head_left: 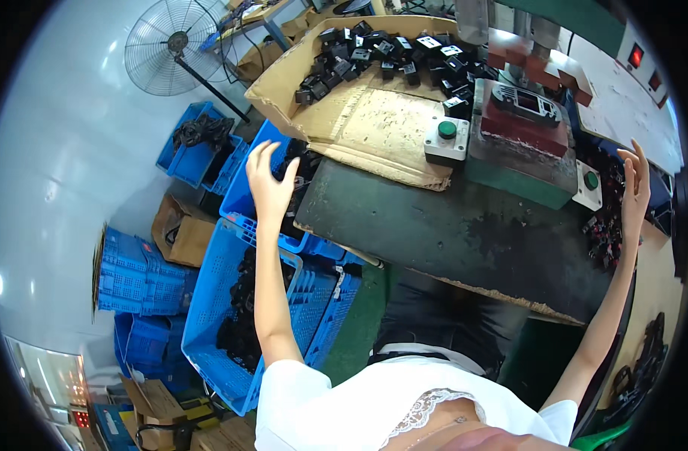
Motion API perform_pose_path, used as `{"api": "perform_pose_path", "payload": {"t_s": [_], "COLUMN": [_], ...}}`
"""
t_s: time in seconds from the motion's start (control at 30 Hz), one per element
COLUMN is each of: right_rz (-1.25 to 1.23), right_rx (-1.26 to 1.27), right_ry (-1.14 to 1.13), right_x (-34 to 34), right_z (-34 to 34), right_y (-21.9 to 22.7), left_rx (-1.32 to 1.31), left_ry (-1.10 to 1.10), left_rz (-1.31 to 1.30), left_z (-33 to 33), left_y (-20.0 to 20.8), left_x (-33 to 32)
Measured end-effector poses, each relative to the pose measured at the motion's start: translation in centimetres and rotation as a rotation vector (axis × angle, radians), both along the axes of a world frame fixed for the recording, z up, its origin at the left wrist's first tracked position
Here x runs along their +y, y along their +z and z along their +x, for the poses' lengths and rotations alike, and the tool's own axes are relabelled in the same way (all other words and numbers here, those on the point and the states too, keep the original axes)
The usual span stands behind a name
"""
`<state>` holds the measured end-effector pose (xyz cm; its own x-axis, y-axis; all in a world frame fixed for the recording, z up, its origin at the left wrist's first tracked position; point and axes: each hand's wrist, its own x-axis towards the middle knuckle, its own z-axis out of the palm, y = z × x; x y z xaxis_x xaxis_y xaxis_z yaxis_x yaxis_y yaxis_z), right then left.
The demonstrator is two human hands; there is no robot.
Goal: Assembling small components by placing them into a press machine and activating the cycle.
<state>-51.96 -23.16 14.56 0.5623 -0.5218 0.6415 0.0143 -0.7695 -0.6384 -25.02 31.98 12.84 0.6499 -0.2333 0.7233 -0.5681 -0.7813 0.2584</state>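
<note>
My left hand [270, 184] is raised above a blue crate of black parts at the table's left edge. Its fingers are spread and hold nothing. Out to the right, my right hand [635, 184] hangs over a heap of small dark and red pieces [605, 237], fingers apart and nothing in them. The nearest thing to it is a grey box with a green button [589, 180], not touched. Between my hands, a black and grey plastic part [526, 104] lies on the red-brown block [528, 129] of a press. The press's upper blocks [539, 69] stand above it.
A second green-button box [446, 140] stands left of the press base. Behind it, a cardboard tray [359, 143] holds many black box-shaped parts [404, 56]. Blue crates [216, 301] with black parts line the table's left side. A standing fan [177, 45] is at the far left.
</note>
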Motion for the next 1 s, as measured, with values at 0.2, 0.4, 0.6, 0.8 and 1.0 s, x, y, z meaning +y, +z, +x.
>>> {"api": "perform_pose_path", "payload": {"t_s": [0.2, 0.4, 0.6, 0.8, 1.0], "right_rz": [0.033, 0.027, 0.073, 0.012, -0.068], "right_rx": [0.022, 0.038, 0.070, 0.063, 0.006], "right_ry": [0.027, 0.022, 0.026, 0.052, 0.007], "right_x": [-1.4, -0.5, 0.9, 1.1, 0.4], "right_z": [-0.5, -0.5, -0.5, 0.1, -1.7], "right_y": [-1.2, -1.3, -1.0, -0.2, 1.8], "left_rx": [0.112, -0.120, -0.199, 0.020, -0.044], "left_ry": [-0.350, -0.015, 0.081, -0.167, -0.348], "left_rz": [0.062, 0.484, 0.421, 0.510, 0.519], "left_z": [10.2, 19.0, 19.5, 23.0, 24.8], "left_y": [2.9, 0.0, -0.5, -1.1, -0.8], "left_x": [-11.1, -16.6, -21.8, -22.8, -22.5]}}
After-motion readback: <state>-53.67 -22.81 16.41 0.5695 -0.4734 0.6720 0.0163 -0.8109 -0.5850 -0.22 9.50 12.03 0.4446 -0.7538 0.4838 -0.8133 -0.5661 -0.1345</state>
